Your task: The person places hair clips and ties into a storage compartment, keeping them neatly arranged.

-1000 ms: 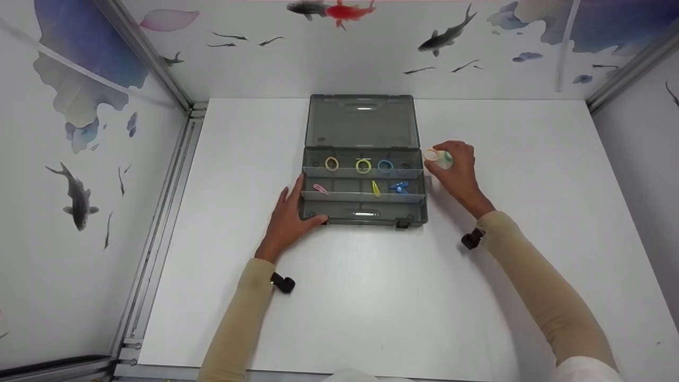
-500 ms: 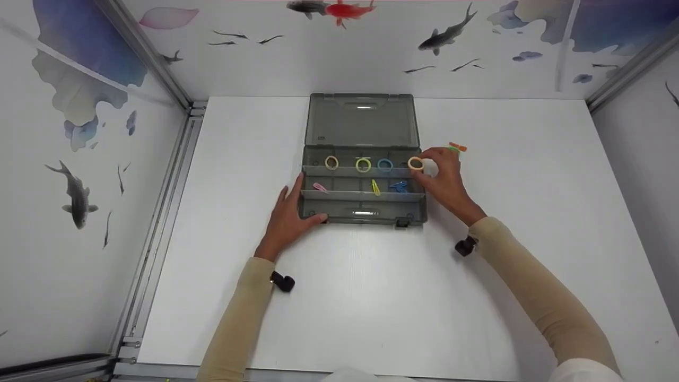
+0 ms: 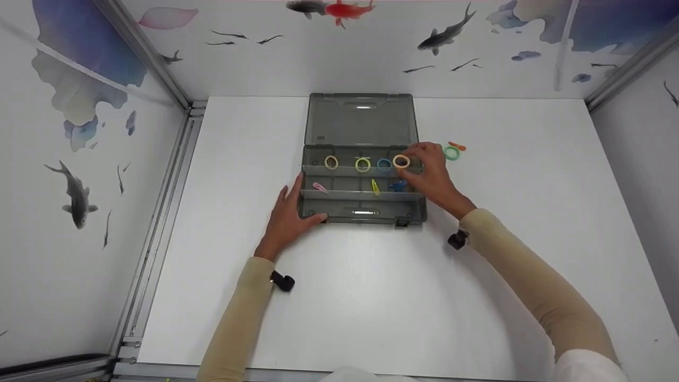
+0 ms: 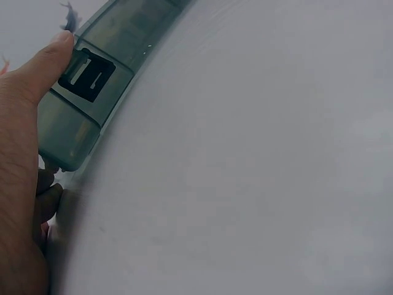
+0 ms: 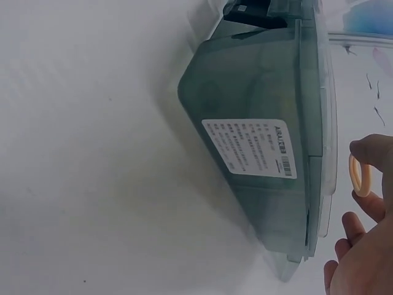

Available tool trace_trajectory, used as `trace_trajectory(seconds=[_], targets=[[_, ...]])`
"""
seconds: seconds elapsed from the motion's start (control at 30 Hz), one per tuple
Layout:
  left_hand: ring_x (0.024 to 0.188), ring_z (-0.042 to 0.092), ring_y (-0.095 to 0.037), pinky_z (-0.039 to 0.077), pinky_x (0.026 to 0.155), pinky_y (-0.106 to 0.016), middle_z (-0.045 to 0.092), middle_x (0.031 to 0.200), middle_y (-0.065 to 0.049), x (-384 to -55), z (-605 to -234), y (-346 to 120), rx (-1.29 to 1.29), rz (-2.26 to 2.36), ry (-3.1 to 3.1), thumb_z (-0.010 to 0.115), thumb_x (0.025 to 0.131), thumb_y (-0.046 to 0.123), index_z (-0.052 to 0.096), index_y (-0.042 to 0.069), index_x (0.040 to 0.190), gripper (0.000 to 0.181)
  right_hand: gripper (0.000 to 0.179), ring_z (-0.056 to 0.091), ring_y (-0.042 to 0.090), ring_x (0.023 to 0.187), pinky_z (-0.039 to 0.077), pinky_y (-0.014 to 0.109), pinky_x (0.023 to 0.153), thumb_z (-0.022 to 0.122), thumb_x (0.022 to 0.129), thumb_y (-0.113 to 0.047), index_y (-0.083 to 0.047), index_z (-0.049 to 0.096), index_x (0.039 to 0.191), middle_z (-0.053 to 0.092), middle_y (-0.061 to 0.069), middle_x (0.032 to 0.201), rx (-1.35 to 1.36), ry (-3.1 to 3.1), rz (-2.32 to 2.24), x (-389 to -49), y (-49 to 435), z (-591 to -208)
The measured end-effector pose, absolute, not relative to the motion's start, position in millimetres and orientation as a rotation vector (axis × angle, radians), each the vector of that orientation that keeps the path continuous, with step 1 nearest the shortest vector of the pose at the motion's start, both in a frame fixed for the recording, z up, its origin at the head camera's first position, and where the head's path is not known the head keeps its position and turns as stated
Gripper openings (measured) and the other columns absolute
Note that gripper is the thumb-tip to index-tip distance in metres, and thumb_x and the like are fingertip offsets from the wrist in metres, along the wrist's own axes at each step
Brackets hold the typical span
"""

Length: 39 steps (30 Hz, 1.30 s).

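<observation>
A smoky grey plastic storage box point(image 3: 366, 207) lies on the white table with its lid point(image 3: 362, 122) folded back. My left hand point(image 3: 286, 220) rests against its front left corner, index finger along the side and thumb on the front latch point(image 4: 89, 75). With thumb and finger, my right hand point(image 3: 432, 172) pinches a pale orange hair tie point(image 3: 401, 162) over the right end of the back row. That row holds a cream hair tie point(image 3: 331, 162), a yellow one and a blue hair tie point(image 3: 384, 164). Pink, yellow and blue hair clips point(image 3: 319, 187) lie in the middle row.
On the table right of the box lie a green hair tie point(image 3: 452, 153) and an orange hair clip point(image 3: 457, 146). White printed panels point(image 3: 339, 58) stand behind and at both sides. A label point(image 5: 252, 147) is stuck to the box's right side.
My right hand has moved left from beside the box to over its back row, carrying the orange hair tie. The green hair tie and orange clip have come into view. My left hand stays put.
</observation>
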<state>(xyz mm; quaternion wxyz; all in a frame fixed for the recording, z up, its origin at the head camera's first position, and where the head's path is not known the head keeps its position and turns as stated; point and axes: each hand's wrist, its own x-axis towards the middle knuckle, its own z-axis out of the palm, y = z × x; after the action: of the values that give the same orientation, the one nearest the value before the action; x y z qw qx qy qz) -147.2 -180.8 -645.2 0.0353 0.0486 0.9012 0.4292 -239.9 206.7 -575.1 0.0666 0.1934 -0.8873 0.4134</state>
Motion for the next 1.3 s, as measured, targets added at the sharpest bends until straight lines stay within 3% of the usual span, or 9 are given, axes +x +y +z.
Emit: trace_trajectory(seconds=[0.23, 0.57, 1.3], targets=[[0.168, 0.015, -0.042, 0.031, 0.122, -0.076, 0.031, 0.18, -0.012, -148, -646, -181, 0.165, 1.312, 2.773, 0.074, 0.083, 0.088, 0.008, 0.046, 0.177, 0.123, 0.034, 0.046, 0.043, 0.131, 0.03, 0.064, 0.115, 0.086, 0.098, -0.016, 0.002, 0.075, 0.125, 0.061, 0.024, 0.135, 0.699, -2.711, 1.179, -248, 197, -570], [0.168, 0.015, -0.043, 0.03, 0.123, -0.075, 0.034, 0.178, -0.014, -148, -643, -181, 0.173, 1.305, 2.772, 0.075, 0.085, 0.086, 0.01, 0.04, 0.179, 0.123, 0.031, 0.046, 0.042, 0.124, 0.03, 0.065, 0.112, 0.085, 0.1, -0.018, 0.0, 0.077, 0.124, 0.061, 0.023, 0.135, 0.801, -2.708, 1.142, -258, 185, -563], [0.168, 0.017, -0.043, 0.031, 0.122, -0.075, 0.029, 0.18, -0.013, -148, -645, -181, 0.172, 1.298, 2.778, 0.073, 0.083, 0.089, 0.008, 0.044, 0.178, 0.123, 0.034, 0.052, 0.045, 0.127, 0.037, 0.062, 0.112, 0.087, 0.098, -0.016, 0.003, 0.076, 0.123, 0.064, 0.026, 0.133, 0.895, -2.804, 1.064, -275, 149, -562]])
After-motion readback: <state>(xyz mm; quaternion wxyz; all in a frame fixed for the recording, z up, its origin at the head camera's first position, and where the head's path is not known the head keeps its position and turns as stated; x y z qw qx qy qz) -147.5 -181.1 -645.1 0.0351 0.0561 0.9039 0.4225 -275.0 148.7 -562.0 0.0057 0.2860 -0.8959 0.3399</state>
